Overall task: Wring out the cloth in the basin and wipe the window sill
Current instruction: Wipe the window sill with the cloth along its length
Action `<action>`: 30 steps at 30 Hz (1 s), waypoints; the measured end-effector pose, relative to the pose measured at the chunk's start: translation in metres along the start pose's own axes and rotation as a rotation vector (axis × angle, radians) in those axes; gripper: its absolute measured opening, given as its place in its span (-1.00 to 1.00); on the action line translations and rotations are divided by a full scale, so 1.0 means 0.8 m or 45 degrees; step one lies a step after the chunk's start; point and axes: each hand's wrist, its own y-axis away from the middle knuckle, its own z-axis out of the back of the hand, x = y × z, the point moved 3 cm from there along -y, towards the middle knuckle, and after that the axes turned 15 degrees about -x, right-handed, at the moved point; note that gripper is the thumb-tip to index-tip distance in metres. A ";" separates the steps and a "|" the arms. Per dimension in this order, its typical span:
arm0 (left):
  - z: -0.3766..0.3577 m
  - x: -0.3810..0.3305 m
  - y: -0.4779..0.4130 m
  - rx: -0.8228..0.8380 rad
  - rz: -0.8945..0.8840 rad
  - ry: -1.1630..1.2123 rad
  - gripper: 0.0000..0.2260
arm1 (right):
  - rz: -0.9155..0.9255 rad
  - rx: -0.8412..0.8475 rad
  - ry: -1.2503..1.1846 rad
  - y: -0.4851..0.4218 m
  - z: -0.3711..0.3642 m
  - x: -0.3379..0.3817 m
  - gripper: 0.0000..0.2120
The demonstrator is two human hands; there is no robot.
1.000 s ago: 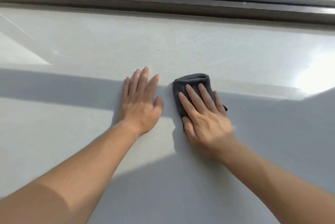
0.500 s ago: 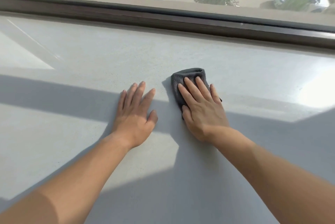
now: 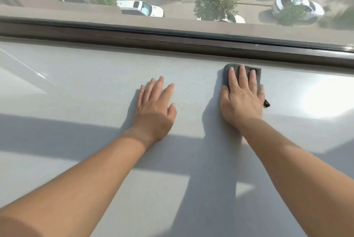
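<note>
A folded dark grey cloth (image 3: 257,72) lies on the wide pale grey window sill (image 3: 95,87), close to the dark window frame. My right hand (image 3: 242,96) presses flat on top of it, fingers together and pointing at the window, so most of the cloth is covered. My left hand (image 3: 155,108) rests flat on the bare sill to the left of it, fingers spread, holding nothing. No basin is in view.
The dark brown window frame (image 3: 172,39) runs across the far edge of the sill, with glass above it showing a street, trees and parked cars far below. Sunlight and broad shadows fall across the sill. A bright glare patch (image 3: 325,94) lies at the right.
My right hand has pushed the cloth away from me and to the right, up near the window frame. My left hand stayed flat on the sill. My head has tipped up toward the window.
</note>
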 end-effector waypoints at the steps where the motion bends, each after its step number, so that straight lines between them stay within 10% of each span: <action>1: -0.005 0.004 -0.007 0.010 0.002 -0.017 -0.44 | -0.023 -0.019 0.012 -0.005 -0.004 0.013 -0.43; 6: -0.014 0.008 -0.011 0.007 -0.045 -0.167 -0.42 | 0.610 0.063 -0.010 0.034 -0.013 0.055 -0.42; 11: -0.015 0.008 -0.012 0.045 -0.070 -0.229 -0.42 | -0.009 -0.044 0.015 -0.049 -0.017 0.027 -0.43; 17: -0.016 0.007 -0.014 0.004 -0.081 -0.228 -0.41 | 0.583 0.075 -0.034 0.003 -0.025 0.100 -0.45; 26: -0.018 0.007 -0.012 0.034 -0.077 -0.254 -0.42 | -0.095 -0.043 0.060 -0.047 -0.004 0.001 -0.43; 30: -0.017 0.008 -0.011 0.020 -0.080 -0.241 -0.41 | 0.311 0.028 0.015 -0.014 -0.009 0.031 -0.44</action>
